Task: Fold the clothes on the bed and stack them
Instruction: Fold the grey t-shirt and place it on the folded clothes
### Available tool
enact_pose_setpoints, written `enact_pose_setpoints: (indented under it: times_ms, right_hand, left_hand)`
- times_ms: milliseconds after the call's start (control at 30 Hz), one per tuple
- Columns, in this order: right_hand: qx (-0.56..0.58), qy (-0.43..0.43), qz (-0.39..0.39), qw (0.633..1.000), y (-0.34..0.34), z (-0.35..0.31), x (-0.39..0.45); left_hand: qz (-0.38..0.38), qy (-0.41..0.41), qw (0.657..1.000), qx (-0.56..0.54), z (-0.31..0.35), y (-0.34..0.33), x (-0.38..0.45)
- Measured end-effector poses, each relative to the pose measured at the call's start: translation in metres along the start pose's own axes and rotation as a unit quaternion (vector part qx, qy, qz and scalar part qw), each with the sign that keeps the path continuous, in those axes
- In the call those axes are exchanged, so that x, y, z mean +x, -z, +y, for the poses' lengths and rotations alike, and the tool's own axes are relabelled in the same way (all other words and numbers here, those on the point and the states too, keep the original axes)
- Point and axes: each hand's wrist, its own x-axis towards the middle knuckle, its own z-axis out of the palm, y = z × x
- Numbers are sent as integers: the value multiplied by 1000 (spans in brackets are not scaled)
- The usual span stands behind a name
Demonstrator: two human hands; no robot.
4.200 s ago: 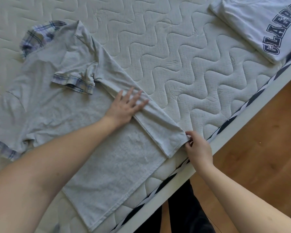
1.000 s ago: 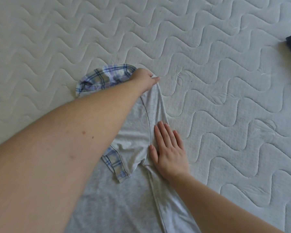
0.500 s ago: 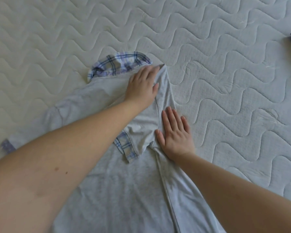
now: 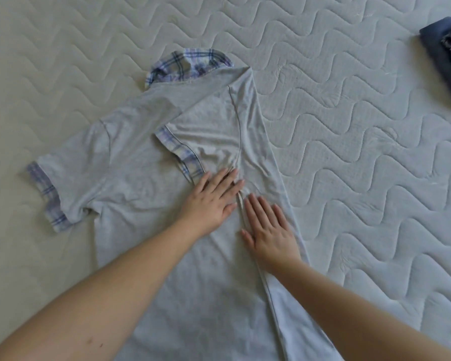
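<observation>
On quilted white mattress (image 4: 349, 178), grey shirt (image 4: 141, 256), perhaps folded navy garment (image 4: 443, 61)

Soft matt grey jersey shirt (image 4: 146, 165), woven plaid collar (image 4: 188, 62) and cuffs; quilted matt mattress (image 4: 362, 152); dark knit cloth (image 4: 445, 53) upper right.

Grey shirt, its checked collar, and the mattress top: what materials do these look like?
Grey shirt: looks like soft matte jersey knit, heathered, with fine limp wrinkles by the left hand and right hand.
Checked collar: seems a woven plaid fabric, crisp blue lines on white; same trim on the sleeve cuffs.
Mattress top: padded quilted textile, off-white, stitched in wavy lines. Fibre content can't be told.
</observation>
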Motion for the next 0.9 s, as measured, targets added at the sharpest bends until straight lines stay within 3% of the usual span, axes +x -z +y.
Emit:
enact_pose_setpoints:
  times_ms: [200,367,467,633,900]
  right_hand:
    - [39,-12,-28,999,-13,-3,-78]
    - [75,-22,-63,995,-21,-16,-144]
    - [89,-10,-86,992,-18,-17,-176]
    - [139,-25,-68,988,-3,-14,-183]
    - [185,-89,21,979,25,-43,-127]
  left_hand:
    - [-50,100,993,-23,34,1,-17]
    - [-116,122,984,-66,78,2,-46]
    - [-114,142,981,-72,96,4,-63]
    - [-147,104,982,-58,107,11,-78]
    - [-74,59,993,-72,65,-8,-124]
